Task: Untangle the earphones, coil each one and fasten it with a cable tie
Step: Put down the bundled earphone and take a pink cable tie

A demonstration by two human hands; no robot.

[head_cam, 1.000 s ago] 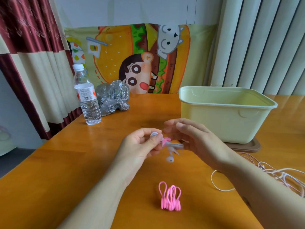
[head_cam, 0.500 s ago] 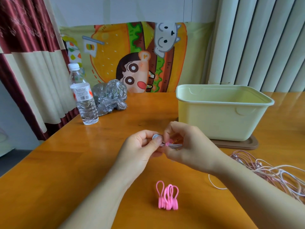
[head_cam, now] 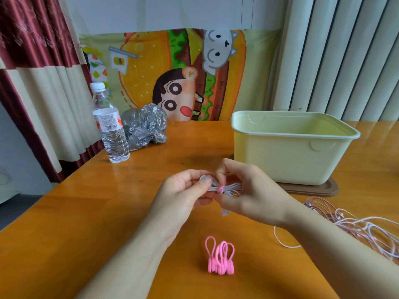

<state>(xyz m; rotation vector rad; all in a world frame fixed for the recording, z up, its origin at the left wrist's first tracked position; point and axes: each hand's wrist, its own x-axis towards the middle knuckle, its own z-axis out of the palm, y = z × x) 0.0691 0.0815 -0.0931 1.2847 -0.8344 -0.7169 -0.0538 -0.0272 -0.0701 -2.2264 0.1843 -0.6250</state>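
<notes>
While a cluster of spare pink cable ties (head_cam: 220, 258) is standing on the wooden table (head_cam: 86, 223) nearest the viewer, two bare hands are working just above and beyond it. The left hand (head_cam: 183, 190) is pinching one end of a coiled white earphone (head_cam: 232, 187) between curled fingers and thumb, and the right hand (head_cam: 248, 190) is gripping the other end, its fingers curled round the bundle. A pink tie (head_cam: 221, 189) is wrapping the coil's middle, and one earbud (head_cam: 224, 212) is hanging below the hands. To the right, a tangle of pale earphone cables (head_cam: 356, 227) is lying on the table. Farther back, a pale yellow tub (head_cam: 291, 160) is sitting on a brown lid (head_cam: 319, 189). At the far left, a water bottle (head_cam: 110, 128) is standing beside a crumpled plastic bag (head_cam: 144, 126), with a cartoon cloth (head_cam: 151, 67) hanging behind.
</notes>
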